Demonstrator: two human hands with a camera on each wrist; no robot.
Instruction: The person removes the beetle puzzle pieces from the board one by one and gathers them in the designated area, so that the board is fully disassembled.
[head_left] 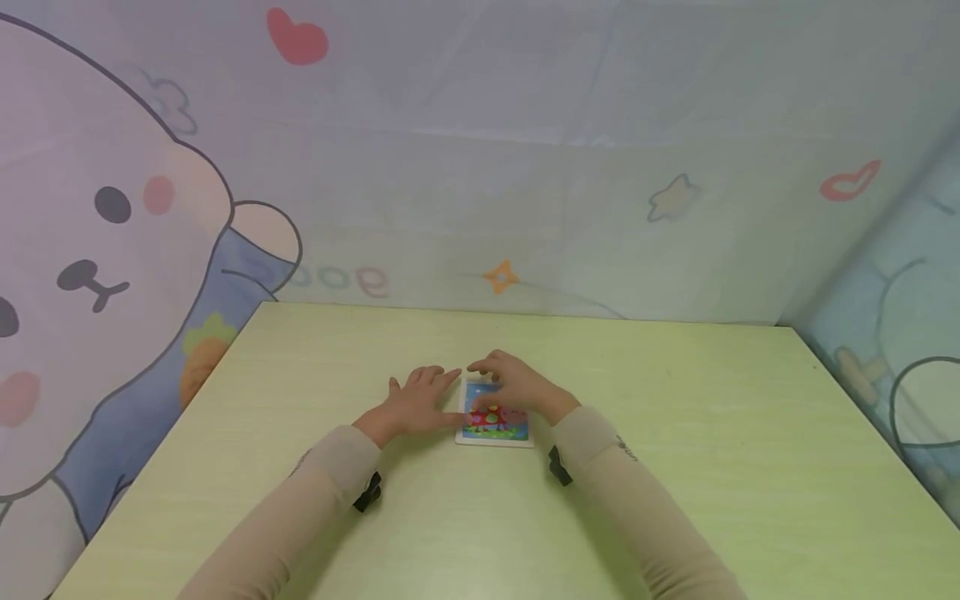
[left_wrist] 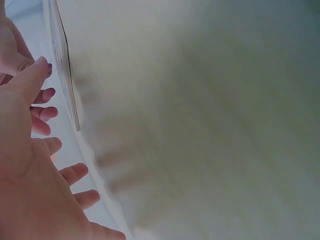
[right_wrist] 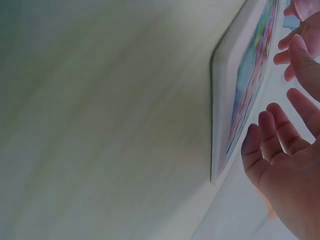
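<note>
A small white-bordered picture board point(head_left: 497, 435) lies flat on the table; its bright picture shows a red spotted figure on blue and green. My left hand point(head_left: 415, 407) is at the board's left side, fingers spread, its thumb reaching over the left edge. Above the upper right part is my right hand point(head_left: 522, 387), loosely bent, with nothing visible in its grasp and part of the picture hidden beneath it. The right wrist view shows the board's thick pale rim point(right_wrist: 220, 110) beside the slightly curved fingers point(right_wrist: 272, 135). In the left wrist view the board's edge point(left_wrist: 67, 82) appears thin.
The pale yellow-green wooden table point(head_left: 697, 433) extends around both forearms. Behind it hangs a cloth backdrop point(head_left: 480, 167) printed with hearts, stars and a large cartoon bear point(head_left: 97, 233). A second cloth panel point(head_left: 900, 333) borders the right side.
</note>
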